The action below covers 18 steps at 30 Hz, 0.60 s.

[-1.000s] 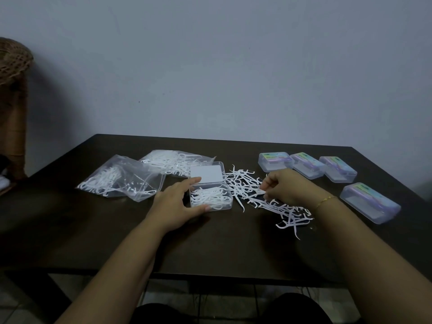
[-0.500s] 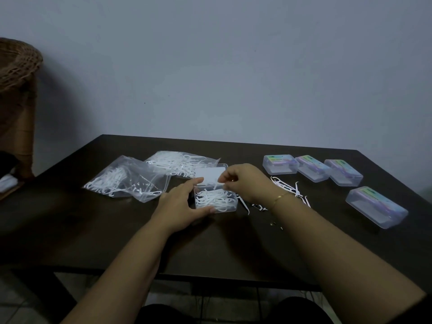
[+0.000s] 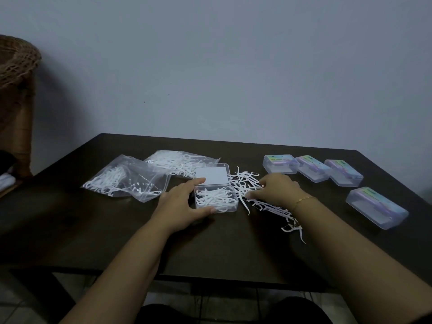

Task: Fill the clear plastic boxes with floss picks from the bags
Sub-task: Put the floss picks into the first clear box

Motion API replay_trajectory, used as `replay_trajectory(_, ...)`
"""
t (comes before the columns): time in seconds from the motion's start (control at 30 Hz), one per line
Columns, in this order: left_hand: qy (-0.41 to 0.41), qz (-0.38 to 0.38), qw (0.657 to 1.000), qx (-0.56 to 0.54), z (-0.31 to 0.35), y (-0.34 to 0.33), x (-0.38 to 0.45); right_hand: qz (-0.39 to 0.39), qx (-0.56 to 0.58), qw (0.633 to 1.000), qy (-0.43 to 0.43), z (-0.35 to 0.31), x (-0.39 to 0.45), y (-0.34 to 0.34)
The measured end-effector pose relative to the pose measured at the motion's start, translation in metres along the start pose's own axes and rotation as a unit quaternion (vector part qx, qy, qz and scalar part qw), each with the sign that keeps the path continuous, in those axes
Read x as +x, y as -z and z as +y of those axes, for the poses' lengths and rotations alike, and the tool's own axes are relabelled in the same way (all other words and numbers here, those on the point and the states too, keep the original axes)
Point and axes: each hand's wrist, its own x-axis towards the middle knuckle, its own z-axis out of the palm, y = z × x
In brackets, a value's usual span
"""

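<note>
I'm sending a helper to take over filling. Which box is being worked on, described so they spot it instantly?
On the dark table, look near the middle, right of the two bags. The open box sits there, gripped by the left hand; unlike the four closed boxes at the right, its lid stands open.

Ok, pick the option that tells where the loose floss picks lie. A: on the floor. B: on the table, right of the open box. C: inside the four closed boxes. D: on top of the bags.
B: the loose floss picks are scattered on the table just right of the open box, under the right hand.
</note>
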Motion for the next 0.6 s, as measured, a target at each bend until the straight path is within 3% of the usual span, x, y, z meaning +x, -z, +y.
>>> replay_trajectory(0.6,0.011,-0.003,1.0,-0.003,0.001,0.001,-0.001,0.004,-0.038,0.999,0.01,0.002,-0.007,-0.005)
